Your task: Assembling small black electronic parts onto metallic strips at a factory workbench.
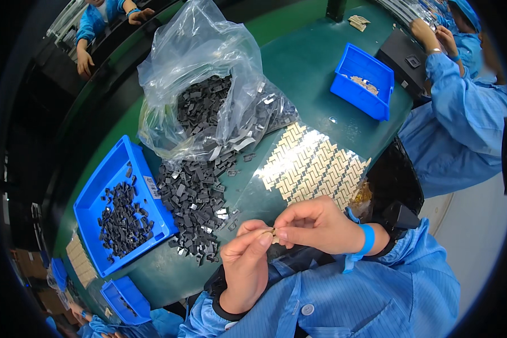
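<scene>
Close in front of my chest, my left hand [249, 260] and my right hand [321, 228] meet fingertip to fingertip. Both pinch a small beige piece [275, 239], mostly covered by the fingers, so its exact kind cannot be made out. Just beyond my right hand lies a clear sheet with rows of beige strips [312, 166] in a zigzag pattern. To the left of my hands spreads a loose pile of small black plastic parts [191, 194].
Behind the pile, a clear plastic bag [200, 50] spills more black parts. A blue tray [90, 208] of black parts stands left, a smaller blue bin [125, 301] near it. Another blue bin [372, 70] sits far right, beside a black box [403, 59]. Co-workers in blue sit around.
</scene>
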